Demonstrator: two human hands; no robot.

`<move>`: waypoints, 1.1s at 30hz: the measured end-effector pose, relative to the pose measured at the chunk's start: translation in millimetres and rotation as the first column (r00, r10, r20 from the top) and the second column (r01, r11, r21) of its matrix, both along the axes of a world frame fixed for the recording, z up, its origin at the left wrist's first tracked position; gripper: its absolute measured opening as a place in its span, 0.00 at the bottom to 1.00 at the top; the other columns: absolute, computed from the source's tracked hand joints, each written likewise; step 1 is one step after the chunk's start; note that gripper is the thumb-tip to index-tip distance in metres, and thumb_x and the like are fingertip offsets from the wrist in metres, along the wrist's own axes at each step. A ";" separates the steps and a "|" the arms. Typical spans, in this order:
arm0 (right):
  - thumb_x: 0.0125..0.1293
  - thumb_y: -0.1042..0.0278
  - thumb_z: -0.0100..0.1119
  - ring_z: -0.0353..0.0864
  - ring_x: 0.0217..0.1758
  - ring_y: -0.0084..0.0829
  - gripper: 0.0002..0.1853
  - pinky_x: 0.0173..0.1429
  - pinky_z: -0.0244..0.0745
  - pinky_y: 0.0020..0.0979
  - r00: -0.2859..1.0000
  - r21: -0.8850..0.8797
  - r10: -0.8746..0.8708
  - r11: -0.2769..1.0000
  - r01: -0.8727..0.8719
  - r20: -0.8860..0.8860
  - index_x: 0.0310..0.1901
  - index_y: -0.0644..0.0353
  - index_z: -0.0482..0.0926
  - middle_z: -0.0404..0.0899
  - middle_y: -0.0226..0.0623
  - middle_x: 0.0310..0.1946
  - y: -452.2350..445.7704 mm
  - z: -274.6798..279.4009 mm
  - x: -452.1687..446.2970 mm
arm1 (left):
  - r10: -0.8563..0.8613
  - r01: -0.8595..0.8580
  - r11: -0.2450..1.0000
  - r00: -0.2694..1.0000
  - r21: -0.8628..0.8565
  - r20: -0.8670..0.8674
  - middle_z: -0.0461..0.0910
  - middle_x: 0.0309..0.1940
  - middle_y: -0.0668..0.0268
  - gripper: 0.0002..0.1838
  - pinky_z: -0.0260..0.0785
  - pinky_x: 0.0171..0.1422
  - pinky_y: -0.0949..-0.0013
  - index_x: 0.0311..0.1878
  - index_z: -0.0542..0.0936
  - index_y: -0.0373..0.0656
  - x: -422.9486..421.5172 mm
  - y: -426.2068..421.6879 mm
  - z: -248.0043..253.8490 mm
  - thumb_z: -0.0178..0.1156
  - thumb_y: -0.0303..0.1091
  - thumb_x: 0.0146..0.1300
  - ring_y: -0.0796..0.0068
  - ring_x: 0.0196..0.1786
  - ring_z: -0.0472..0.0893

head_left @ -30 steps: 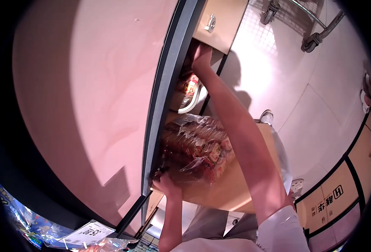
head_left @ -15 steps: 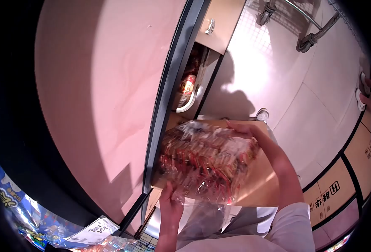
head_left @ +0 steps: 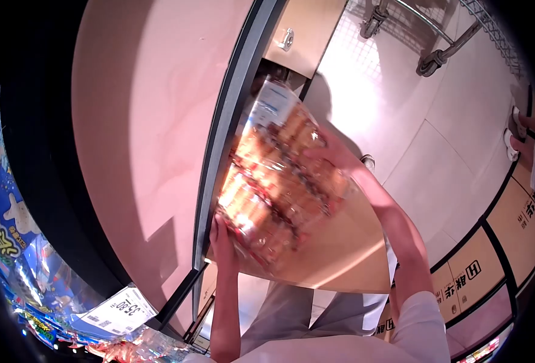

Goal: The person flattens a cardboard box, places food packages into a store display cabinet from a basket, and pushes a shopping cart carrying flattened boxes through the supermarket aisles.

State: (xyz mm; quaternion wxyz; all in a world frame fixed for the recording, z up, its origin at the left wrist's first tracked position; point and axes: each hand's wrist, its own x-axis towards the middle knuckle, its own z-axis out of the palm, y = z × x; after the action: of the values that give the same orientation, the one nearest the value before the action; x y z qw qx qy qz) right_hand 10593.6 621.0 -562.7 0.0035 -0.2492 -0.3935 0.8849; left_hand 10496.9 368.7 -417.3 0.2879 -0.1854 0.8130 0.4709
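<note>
A large clear plastic pack of orange-brown snacks with red trim is tilted over the opening of a pulled-out wooden drawer. A white and blue label shows at its far end. My left hand grips the near left edge of the pack, close to the dark shelf edge. On the far right side, my right hand holds the pack, its fingers partly blurred and partly behind the plastic. The pack covers most of the drawer's inside.
A black shelf edge borders a pink-white shelf surface on the left. Beyond is a closed wooden drawer with a lock. A wheeled metal cart stands at top right. Cardboard-coloured boxes line the right; a person's feet show there.
The pack has swung round and moved up and away over the drawer, its label end now at the far side. Both hands moved with it, the right one further forward and left.
</note>
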 end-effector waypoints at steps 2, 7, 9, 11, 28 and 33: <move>0.48 0.69 0.63 0.65 0.56 0.27 0.38 0.57 0.61 0.27 0.992 0.262 -0.003 0.964 0.036 -0.123 0.61 0.59 0.56 0.63 0.37 0.55 2.3 -3.8 -40.6 | 0.019 -0.018 1.000 0.998 0.010 -0.062 0.67 0.52 0.65 0.21 0.60 0.57 0.72 0.57 0.64 0.38 -13.2 -4.6 -32.3 0.46 0.39 0.64 0.77 0.53 0.67; 0.49 0.67 0.60 0.70 0.50 0.37 0.24 0.53 0.66 0.32 0.970 0.757 0.136 0.650 0.066 -0.202 0.51 0.58 0.69 0.70 0.41 0.47 -2.6 -24.5 -154.4 | 0.629 -0.615 0.777 0.743 0.137 -0.230 0.72 0.47 0.62 0.18 0.66 0.52 0.66 0.49 0.72 0.41 -69.0 -16.8 -112.8 0.50 0.39 0.58 0.67 0.47 0.74; 0.46 0.62 0.60 0.68 0.52 0.40 0.26 0.53 0.66 0.35 0.949 0.837 0.182 0.533 0.124 -0.257 0.50 0.54 0.70 0.71 0.44 0.46 1.2 -40.2 -200.3 | 0.617 -0.592 0.787 0.750 0.175 -0.238 0.70 0.49 0.62 0.19 0.64 0.54 0.67 0.51 0.70 0.41 -90.9 -19.6 -142.8 0.50 0.40 0.58 0.68 0.49 0.71; 0.44 0.56 0.62 0.67 0.54 0.42 0.31 0.55 0.64 0.37 0.966 0.897 0.197 0.438 0.063 -0.165 0.53 0.49 0.68 0.71 0.46 0.48 11.2 -36.4 -221.4 | 0.542 -0.528 0.840 0.811 0.124 -0.218 0.68 0.51 0.62 0.21 0.61 0.56 0.67 0.52 0.68 0.40 -107.9 -13.9 -167.5 0.50 0.41 0.58 0.68 0.52 0.69; 0.53 0.81 0.42 0.56 0.60 0.52 0.42 0.59 0.58 0.39 0.779 0.511 -0.414 0.848 0.142 0.471 0.64 0.56 0.28 0.50 0.55 0.61 -95.2 -117.0 -164.8 | -0.650 0.661 0.748 0.709 -0.065 -0.272 0.77 0.32 0.63 0.08 0.64 0.50 0.71 0.36 0.76 0.35 133.9 -31.4 48.6 0.57 0.25 0.53 0.68 0.40 0.76; 0.54 0.54 0.54 0.74 0.44 0.49 0.33 0.49 0.68 0.39 0.821 0.523 0.247 0.668 -0.529 0.514 0.59 0.62 0.57 0.74 0.53 0.39 -28.9 -112.8 -86.3 | -0.124 0.008 0.983 0.763 0.182 0.634 0.74 0.41 0.61 0.17 0.62 0.54 0.64 0.47 0.71 0.39 162.5 -38.1 43.5 0.56 0.22 0.51 0.66 0.45 0.73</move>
State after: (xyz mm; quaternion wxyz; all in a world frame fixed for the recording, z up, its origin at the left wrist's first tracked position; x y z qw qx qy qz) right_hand 10507.4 592.1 -675.5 -0.1844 -0.3159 -0.7097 0.6021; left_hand 10659.4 330.6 -373.8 0.5799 -0.2816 0.6284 0.4354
